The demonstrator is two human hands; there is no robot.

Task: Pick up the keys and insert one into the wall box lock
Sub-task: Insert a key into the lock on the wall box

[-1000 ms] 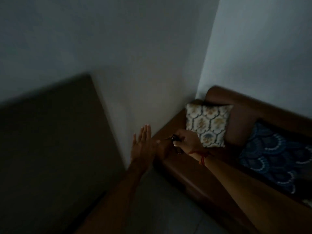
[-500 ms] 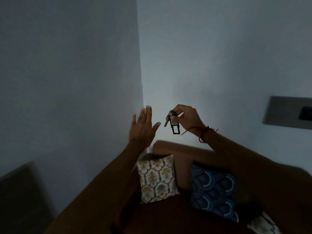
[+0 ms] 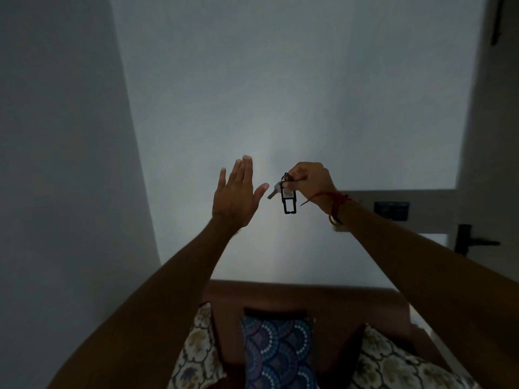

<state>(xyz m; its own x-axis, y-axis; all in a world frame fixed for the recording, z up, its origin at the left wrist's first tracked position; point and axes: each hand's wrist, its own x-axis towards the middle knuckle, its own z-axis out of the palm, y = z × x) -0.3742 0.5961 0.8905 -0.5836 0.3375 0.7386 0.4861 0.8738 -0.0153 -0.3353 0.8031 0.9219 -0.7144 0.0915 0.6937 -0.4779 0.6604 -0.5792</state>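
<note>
My right hand (image 3: 309,179) is raised in front of the pale wall and pinches a small bunch of keys (image 3: 285,192) by its ring; a silver key points left and a black rectangular tag hangs below. A red thread circles that wrist. My left hand (image 3: 237,196) is held up just left of the keys, fingers spread, palm toward the wall, holding nothing. A dark rectangular box or panel (image 3: 391,210) sits on the wall at the right, beyond my right wrist; no lock is discernible on it in the dim light.
A brown sofa (image 3: 323,299) stands against the wall below my arms, with a blue patterned cushion (image 3: 276,355) between two cream patterned cushions (image 3: 393,366). A black door handle (image 3: 474,242) shows at the right edge. The room is dim.
The view has swung right and up from the corner to the facing wall. My right hand lifted the keys off the sofa arm and now holds them up; the wall panel moved left in view.
</note>
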